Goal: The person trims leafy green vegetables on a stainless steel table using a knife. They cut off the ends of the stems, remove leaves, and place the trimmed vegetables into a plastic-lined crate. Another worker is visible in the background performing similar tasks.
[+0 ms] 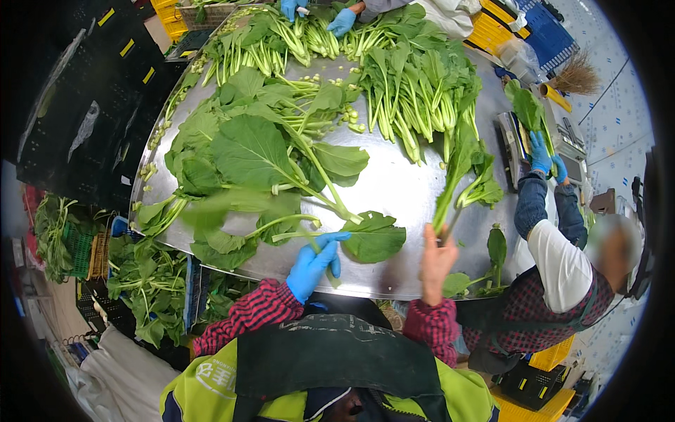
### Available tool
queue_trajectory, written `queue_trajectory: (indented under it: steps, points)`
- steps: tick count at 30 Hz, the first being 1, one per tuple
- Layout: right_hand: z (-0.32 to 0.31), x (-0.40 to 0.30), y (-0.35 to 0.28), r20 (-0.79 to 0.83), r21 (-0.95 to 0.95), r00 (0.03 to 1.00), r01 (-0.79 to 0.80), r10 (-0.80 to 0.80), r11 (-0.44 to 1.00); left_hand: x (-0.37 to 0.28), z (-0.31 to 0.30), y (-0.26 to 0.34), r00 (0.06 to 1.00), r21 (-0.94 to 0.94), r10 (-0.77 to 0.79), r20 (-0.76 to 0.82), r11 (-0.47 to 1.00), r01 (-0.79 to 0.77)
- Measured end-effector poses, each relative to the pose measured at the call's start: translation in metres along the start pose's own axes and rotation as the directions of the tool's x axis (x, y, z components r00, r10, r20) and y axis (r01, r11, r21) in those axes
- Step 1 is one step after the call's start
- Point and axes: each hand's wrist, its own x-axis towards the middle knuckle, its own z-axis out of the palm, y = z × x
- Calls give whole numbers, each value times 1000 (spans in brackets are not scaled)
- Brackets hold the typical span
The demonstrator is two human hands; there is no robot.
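My left hand [315,265], in a blue glove, holds the stalk of a loose green leaf, blurred by motion, over the near edge of the metal table. A large leaf with ragged edges [375,237] lies just right of its fingertips. Bare, my right hand [439,261] grips a leafy green stalk [454,179] upright, along with what looks like a thin knife [452,227]; its handle is hidden in the fist. A heap of loose leafy greens [248,147] covers the table's left part. Trimmed greens [422,100] lie in rows farther back.
The metal table's near rim [369,291] runs before me. Across it, a person's gloved hands [341,22] touch greens. At the right, a co-worker [559,269] holds greens beside a scale [572,163]. A blue crate [192,293] and black crates [89,105] stand left.
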Motion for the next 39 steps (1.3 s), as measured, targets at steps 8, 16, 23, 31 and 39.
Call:
queue_trajectory:
  steps: [8,16,23,31,39]
  points:
    - [-31,16,12,-188,-112,950,230,-248,967,96,9,-28,894,949,382,233,-291,-123]
    - [60,-13,-38,288,104,905,294,-312,950,13,-35,-45,965,971,244,102,-234,-43]
    - [162,-22,-75,480,82,706,555,-520,828,-28,-58,-80,922,980,330,-201,68,189]
    - [241,-11,-115,699,-232,625,658,-347,717,-49,-79,-52,918,933,281,279,147,-329]
    - [187,-3,-141,826,179,557,-116,-85,977,-28,-97,-11,667,858,744,-42,369,-358]
